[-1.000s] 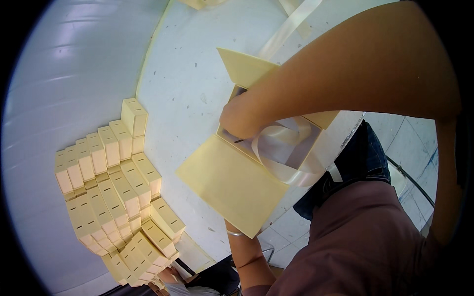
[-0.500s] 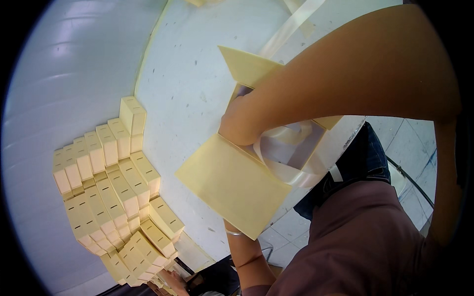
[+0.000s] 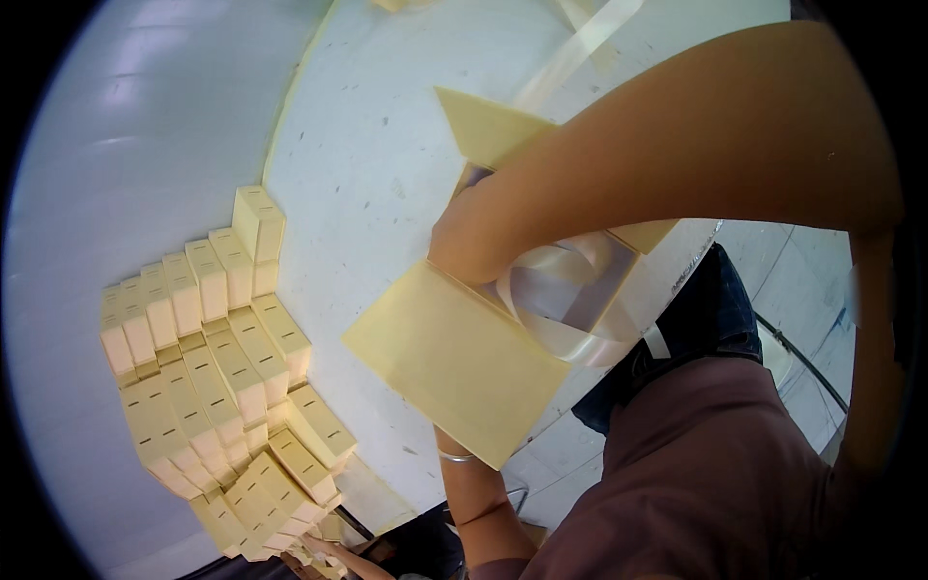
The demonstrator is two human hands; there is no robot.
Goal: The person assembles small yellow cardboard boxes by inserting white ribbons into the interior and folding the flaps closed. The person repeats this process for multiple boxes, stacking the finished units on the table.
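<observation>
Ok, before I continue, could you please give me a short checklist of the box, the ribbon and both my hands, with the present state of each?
1. Wide flap folded open: ok.
2. Right hand inside the open box: ok.
3. Right fingers' grip: cannot tell; they are hidden.
4. Left hand's hold: cannot tell; it is hidden beneath the wide flap, only the wrist and forearm showing.
5. Pale ribbon wholly inside the box: not ok; a loop passes over the rim.
6. Stacked boxes apart from the open box: ok.
</observation>
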